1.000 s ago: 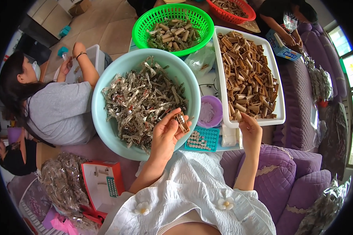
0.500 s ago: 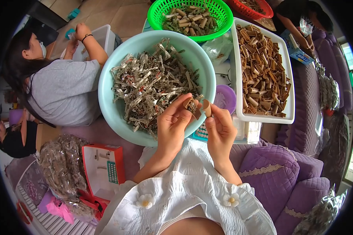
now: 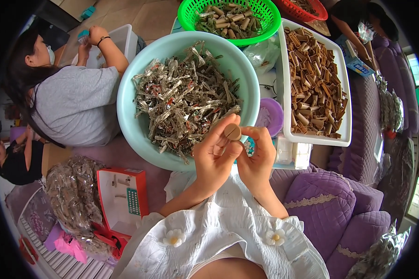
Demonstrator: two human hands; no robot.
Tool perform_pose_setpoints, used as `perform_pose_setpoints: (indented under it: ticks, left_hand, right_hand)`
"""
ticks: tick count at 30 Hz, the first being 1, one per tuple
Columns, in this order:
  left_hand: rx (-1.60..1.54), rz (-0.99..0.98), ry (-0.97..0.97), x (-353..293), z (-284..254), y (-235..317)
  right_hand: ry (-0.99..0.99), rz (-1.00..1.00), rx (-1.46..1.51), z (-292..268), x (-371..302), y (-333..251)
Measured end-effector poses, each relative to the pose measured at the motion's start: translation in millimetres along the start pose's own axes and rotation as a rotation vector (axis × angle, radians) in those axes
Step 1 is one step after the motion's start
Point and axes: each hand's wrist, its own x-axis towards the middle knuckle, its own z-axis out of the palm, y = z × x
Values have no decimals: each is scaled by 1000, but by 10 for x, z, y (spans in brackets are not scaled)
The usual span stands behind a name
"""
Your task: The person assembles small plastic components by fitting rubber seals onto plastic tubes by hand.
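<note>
My left hand is closed, pinching a small brown cylinder between thumb and fingertips. A dark seam runs across the cylinder's round end, where two half-round shells meet. My right hand is closed on the cylinder's other side, its thumb beside my left thumb. What lies inside the cylinder is hidden. Both hands are over the near right rim of a pale green basin. Bundles of crinkled clear wrapping with wires fill that basin. Brown half-round shells are heaped in a white tray on the right.
Beyond the basin stands a green basket of brown cylinders. A purple bowl sits beside the tray. On the left, a person in a grey shirt holds something small and blue. A red-edged box lies near my left forearm.
The two separate brown shells, one in each hand, are now together as one cylinder. My right hand has moved left to meet my left hand.
</note>
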Motion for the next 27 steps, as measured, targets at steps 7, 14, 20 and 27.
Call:
perform_pose_setpoints:
  ticks: [7,14,20,27]
  left_hand:
    - [397,251,-25,-23,-13,-107]
    - [-91,-93,5,-47,-58,-215]
    - [-360,-327,221,91,-406,-123]
    - [-594,-479,99,43,-398,-149]
  right_hand:
    - [-304,-37,-148,-42,3,-4]
    - [-366,37,-69,-123,30,194]
    - [-35,306,-446,-417,302,743]
    - [-362,386,-847,-115,426,1585]
